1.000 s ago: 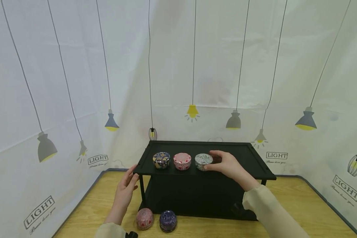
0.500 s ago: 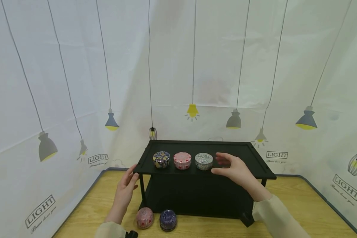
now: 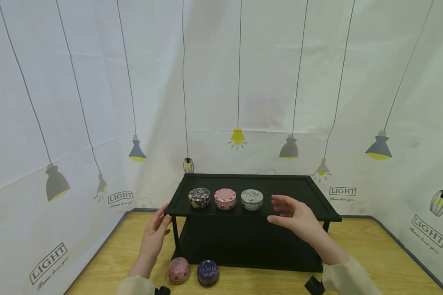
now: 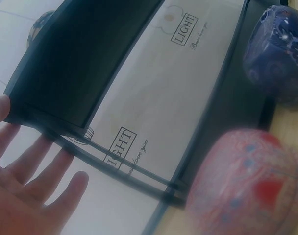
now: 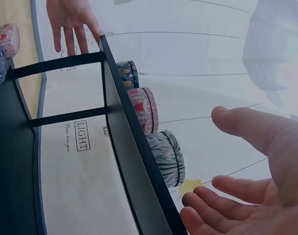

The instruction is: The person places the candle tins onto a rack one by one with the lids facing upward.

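Observation:
Three round patterned tins stand in a row on the upper board of a black two-tier rack (image 3: 291, 186): a dark blue and yellow tin (image 3: 199, 198), a pink tin with red hearts (image 3: 225, 199) and a green leafy tin (image 3: 252, 200). My right hand (image 3: 297, 219) is just right of the green tin, apart from it, thumb and fingers spread with nothing between them. At the rack's front left corner my left hand (image 3: 155, 235) touches the board with extended fingers. Below lie a pink tin (image 3: 179, 271) and a purple-blue tin (image 3: 208, 273) on the wooden table.
The lower board (image 3: 251, 246) of the rack sits close above the wooden table (image 3: 369, 246). A white backdrop (image 3: 221, 90) printed with lamps surrounds the table at the back and sides. Thin black posts (image 5: 65, 117) join the two boards.
My right hand has let go of the green leafy tin and drawn back to the right. The tin stays on the upper board. My left hand keeps its place at the corner.

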`<state>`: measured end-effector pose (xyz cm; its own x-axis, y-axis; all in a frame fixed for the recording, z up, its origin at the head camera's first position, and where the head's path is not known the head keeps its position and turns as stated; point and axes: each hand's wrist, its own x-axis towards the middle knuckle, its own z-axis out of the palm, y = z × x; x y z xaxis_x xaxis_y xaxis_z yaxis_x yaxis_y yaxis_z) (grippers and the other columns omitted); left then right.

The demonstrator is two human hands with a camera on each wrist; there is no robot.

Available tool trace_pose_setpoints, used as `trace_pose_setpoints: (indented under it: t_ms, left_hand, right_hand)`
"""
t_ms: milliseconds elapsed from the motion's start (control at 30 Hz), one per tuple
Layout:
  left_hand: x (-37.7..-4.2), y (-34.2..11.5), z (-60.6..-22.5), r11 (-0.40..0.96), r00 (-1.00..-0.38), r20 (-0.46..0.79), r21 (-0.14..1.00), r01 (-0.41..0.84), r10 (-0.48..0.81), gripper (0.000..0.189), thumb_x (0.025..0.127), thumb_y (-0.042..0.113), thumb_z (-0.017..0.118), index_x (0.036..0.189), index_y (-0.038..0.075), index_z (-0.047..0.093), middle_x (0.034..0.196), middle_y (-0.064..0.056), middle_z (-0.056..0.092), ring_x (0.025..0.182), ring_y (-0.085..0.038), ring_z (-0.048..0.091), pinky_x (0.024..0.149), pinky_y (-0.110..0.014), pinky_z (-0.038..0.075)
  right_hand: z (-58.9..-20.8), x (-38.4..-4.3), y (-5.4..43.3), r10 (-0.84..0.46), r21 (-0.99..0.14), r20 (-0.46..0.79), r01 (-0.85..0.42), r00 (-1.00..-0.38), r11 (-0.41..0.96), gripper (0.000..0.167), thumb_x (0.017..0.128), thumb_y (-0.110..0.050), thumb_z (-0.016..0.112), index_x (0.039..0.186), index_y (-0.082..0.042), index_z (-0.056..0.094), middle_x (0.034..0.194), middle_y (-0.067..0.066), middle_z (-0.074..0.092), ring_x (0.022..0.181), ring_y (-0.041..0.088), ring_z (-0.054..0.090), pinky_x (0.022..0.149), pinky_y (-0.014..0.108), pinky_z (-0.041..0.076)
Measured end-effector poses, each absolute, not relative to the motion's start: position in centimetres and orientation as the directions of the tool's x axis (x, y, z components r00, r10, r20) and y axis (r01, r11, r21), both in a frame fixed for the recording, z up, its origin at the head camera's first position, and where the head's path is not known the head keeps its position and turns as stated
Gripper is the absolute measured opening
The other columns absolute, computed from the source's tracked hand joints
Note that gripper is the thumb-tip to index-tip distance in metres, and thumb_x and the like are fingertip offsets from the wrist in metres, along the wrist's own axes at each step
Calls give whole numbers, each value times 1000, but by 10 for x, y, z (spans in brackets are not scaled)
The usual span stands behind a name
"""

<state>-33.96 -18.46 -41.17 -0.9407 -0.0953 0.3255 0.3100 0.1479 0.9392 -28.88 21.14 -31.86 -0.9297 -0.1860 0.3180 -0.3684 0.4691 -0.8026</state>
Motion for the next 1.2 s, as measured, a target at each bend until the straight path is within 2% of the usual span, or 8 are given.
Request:
trace_pose_setpoints:
  t_ms: [300, 667, 833, 1200]
  left_hand:
    - [-336, -185, -410, 154, -941, 323, 939, 307, -96, 52, 101, 36, 51, 149, 18, 40, 147, -18, 40, 128, -35, 45, 97, -54, 40]
    - [-334, -188, -409, 162, -942, 318, 940, 299, -108, 52, 101, 37, 51, 149, 18, 40, 146, -19, 42, 128, -34, 46, 98, -54, 40]
    - [-334, -187, -408, 162, -943, 316, 941, 298, -102, 52, 101, 37, 51, 149, 18, 41, 147, -19, 41, 128, -34, 45, 97, -52, 41]
    - [-339, -185, -410, 148, -942, 322, 940, 306, -97, 53, 101, 37, 51, 149, 17, 41, 147, -19, 41, 128, -35, 46, 96, -53, 41]
  right_hand:
    - [-327, -274, 204, -226, -815, 337, -403, -914, 417, 61, 85, -23, 77, 137, -5, 52, 131, 15, 56, 114, 30, 55, 88, 38, 49]
    - [-344, -266, 187, -312, -802, 300, -415, -902, 429, 57, 83, -31, 78, 132, -9, 57, 129, 10, 57, 110, 30, 55, 84, 36, 49]
    - [-352, -264, 180, -356, -823, 272, -408, -894, 396, 55, 83, -31, 78, 131, -12, 58, 129, 9, 57, 109, 30, 55, 86, 41, 48]
    - [-381, -268, 162, -451, -881, 202, -362, -869, 305, 53, 85, -25, 77, 131, -6, 58, 126, 12, 59, 102, 24, 58, 78, 34, 50]
